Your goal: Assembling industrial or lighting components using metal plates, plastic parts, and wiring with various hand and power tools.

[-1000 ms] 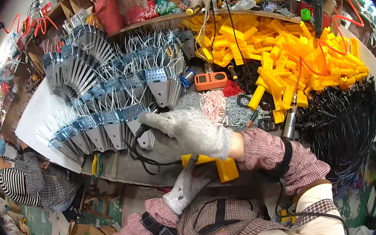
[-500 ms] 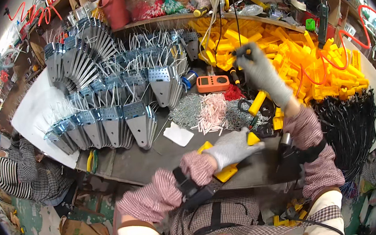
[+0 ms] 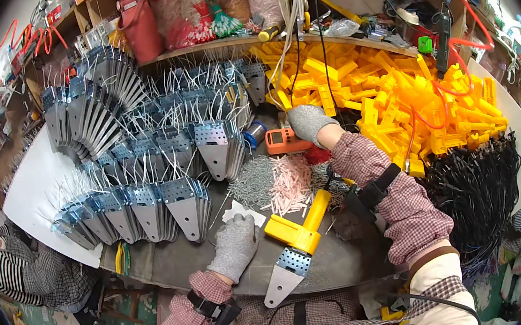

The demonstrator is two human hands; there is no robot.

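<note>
My left hand (image 3: pixel 237 247), in a grey glove, rests on the table at the lower edge of a white card (image 3: pixel 240 211); its fingers lie stretched over the card. My right hand (image 3: pixel 312 122), also gloved, reaches beside an orange meter (image 3: pixel 284 140) and hanging cords; its fingers are hidden behind the back of the hand. Between my forearms lies a yellow plastic part (image 3: pixel 299 232) with a round handle, joined to a tapered grey metal plate (image 3: pixel 282 283) with a perforated bluish end. Neither hand touches it. Pink sleeves (image 3: pixel 287 182) and small metal screws (image 3: pixel 256 182) are heaped above it.
Rows of metal plates with white wires (image 3: pixel 189 209) stand at left. A large heap of yellow plastic parts (image 3: pixel 395 102) fills the right, above black cables (image 3: pixel 475 183). A blue-ended spool (image 3: pixel 256 132) sits by the meter. A masked person (image 3: pixel 22 266) sits at far left.
My right hand has come down from the hanging cord to beside the meter. My left hand has let go of the yellow part and moved left to the white card.
</note>
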